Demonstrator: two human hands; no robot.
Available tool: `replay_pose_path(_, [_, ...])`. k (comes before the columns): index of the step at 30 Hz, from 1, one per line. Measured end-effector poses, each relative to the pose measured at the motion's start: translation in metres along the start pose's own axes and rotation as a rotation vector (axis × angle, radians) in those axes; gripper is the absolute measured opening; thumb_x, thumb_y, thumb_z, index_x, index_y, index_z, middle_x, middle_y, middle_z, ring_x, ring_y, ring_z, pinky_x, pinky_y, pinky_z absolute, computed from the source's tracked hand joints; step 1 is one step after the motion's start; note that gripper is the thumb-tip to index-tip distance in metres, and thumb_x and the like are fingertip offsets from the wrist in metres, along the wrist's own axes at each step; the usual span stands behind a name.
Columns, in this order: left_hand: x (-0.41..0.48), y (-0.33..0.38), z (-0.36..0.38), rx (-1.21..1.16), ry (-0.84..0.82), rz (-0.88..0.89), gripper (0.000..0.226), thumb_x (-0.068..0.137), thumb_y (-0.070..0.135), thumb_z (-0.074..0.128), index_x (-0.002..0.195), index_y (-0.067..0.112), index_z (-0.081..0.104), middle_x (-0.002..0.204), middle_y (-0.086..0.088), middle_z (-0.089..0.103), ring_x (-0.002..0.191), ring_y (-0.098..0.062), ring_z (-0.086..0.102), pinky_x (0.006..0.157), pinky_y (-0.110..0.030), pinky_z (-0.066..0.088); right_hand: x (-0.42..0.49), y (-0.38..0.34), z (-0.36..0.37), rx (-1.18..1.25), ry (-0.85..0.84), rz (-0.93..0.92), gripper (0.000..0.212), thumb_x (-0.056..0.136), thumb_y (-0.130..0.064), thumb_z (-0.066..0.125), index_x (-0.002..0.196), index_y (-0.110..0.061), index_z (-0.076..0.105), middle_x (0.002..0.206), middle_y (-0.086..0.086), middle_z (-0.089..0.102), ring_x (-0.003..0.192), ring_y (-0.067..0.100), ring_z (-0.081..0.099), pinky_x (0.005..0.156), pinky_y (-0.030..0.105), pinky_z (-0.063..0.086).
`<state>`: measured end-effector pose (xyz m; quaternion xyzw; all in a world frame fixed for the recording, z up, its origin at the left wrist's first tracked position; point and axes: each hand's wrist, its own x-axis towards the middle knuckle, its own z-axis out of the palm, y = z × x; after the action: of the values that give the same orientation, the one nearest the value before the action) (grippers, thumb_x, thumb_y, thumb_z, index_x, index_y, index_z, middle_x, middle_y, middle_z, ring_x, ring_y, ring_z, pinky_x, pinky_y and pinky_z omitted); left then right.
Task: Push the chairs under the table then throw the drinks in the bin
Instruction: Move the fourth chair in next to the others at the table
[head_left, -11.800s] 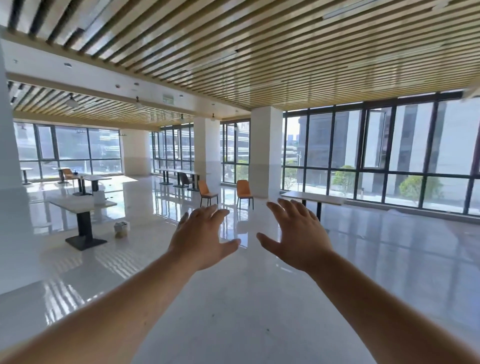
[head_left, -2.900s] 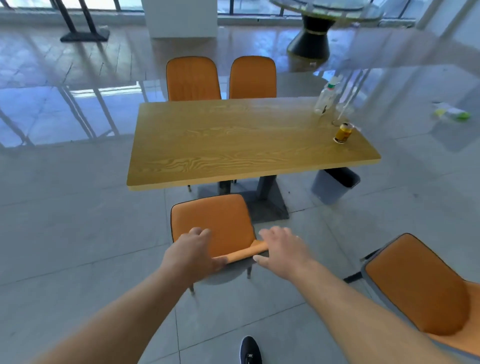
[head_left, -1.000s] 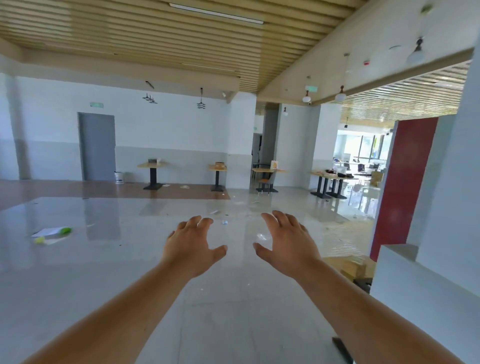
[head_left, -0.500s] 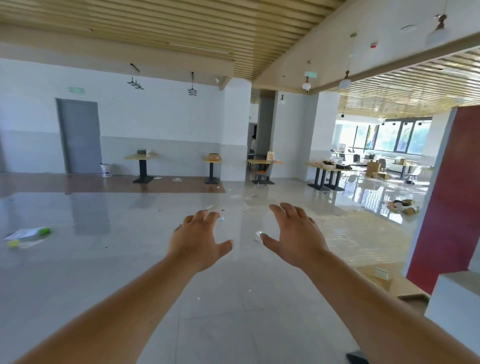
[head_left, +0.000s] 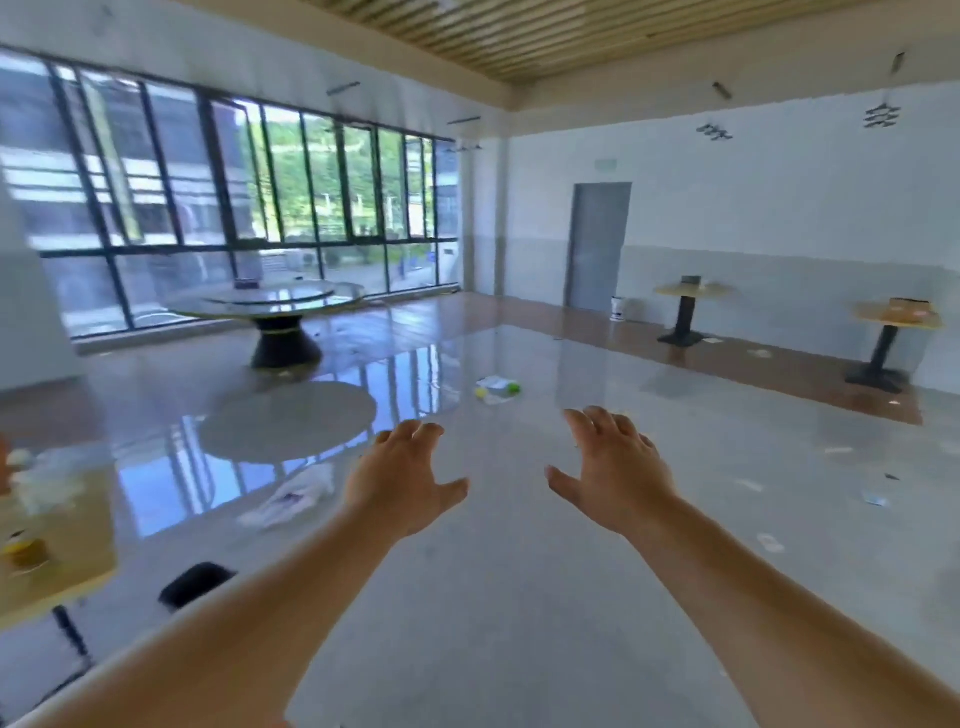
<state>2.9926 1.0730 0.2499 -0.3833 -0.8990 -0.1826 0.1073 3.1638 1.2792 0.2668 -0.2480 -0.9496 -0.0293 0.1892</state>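
Observation:
My left hand (head_left: 400, 480) and my right hand (head_left: 615, 475) are held out in front of me over bare floor, fingers spread, holding nothing. The corner of the wooden table (head_left: 78, 561) shows at the far left edge, blurred. On it stand a yellow can (head_left: 23, 551) and a clear plastic bottle (head_left: 36, 478). The dark bin (head_left: 195, 582) sits on the floor just right of that table corner, below and left of my left hand. No chair is in view.
A round glass table (head_left: 275, 304) stands by the windows. Litter lies on the floor: a white bag (head_left: 296, 496) and a bottle with a green cap (head_left: 498, 387). Two small pedestal tables (head_left: 691, 291) (head_left: 893, 317) stand along the right wall near a grey door (head_left: 597, 244).
My view has swung left, from the hall with the red wall to the window side, bringing the table corner and bin into view. Both hands stay open and empty.

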Motion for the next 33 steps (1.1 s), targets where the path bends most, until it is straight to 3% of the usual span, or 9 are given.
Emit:
replay_pose_path(9, [-0.096,-0.176,-0.082,0.223,0.118,-0.589,0.086,0.082,0.075,0.061,0.152,0.031,0.038,0.159,0.002,0.042,0.141,-0.028,0.043,0.107,-0.045,0.047,0.073,-0.256,0.07,0.293,-0.06,-0.654,0.078,0.089,-0.063,0.055,0.154,-0.025,0.033,0.151,0.003,0.042,0.135,0.031,0.041,0.107,0.046,0.04])
replay_pose_path(17, [-0.151,-0.278,-0.101,0.234,0.219,-0.791,0.086,0.081,0.076,0.062,0.149,0.028,0.042,0.154,0.001,0.048,0.134,-0.028,0.051,0.103,-0.045,0.05,0.092,-0.403,0.082,0.343,-0.031,-0.951,0.078,0.091,-0.065,0.056,0.152,-0.022,0.035,0.156,0.007,0.039,0.14,0.033,0.038,0.111,0.051,0.038])
replay_pose_path(22, [-0.168,-0.312,-0.057,0.237,0.174,-0.872,0.087,0.084,0.078,0.058,0.151,0.027,0.039,0.157,0.0,0.045,0.139,-0.028,0.046,0.108,-0.046,0.046,0.098,-0.43,0.141,0.39,-0.142,-0.989,0.077,0.091,-0.065,0.054,0.152,-0.023,0.035,0.154,0.006,0.041,0.14,0.031,0.039,0.111,0.051,0.039])
replay_pose_path(27, [-0.209,-0.316,0.056,0.142,-0.009,-1.09,0.091,0.086,0.077,0.055,0.158,0.028,0.03,0.165,-0.001,0.031,0.15,-0.027,0.031,0.117,-0.048,0.038,0.061,-0.415,0.271,0.372,-0.413,-1.092,0.076,0.095,-0.061,0.054,0.155,-0.018,0.033,0.153,0.007,0.04,0.14,0.031,0.036,0.115,0.048,0.033])
replay_pose_path(33, [-0.286,-0.273,0.212,-0.048,-0.292,-1.394,0.099,0.079,0.087,0.053,0.158,0.031,0.03,0.165,0.002,0.031,0.149,-0.026,0.031,0.116,-0.049,0.04,-0.024,-0.356,0.424,0.157,-0.774,-1.254,0.09,0.089,-0.084,0.038,0.159,-0.029,0.024,0.165,0.004,0.03,0.149,0.03,0.029,0.118,0.055,0.034])
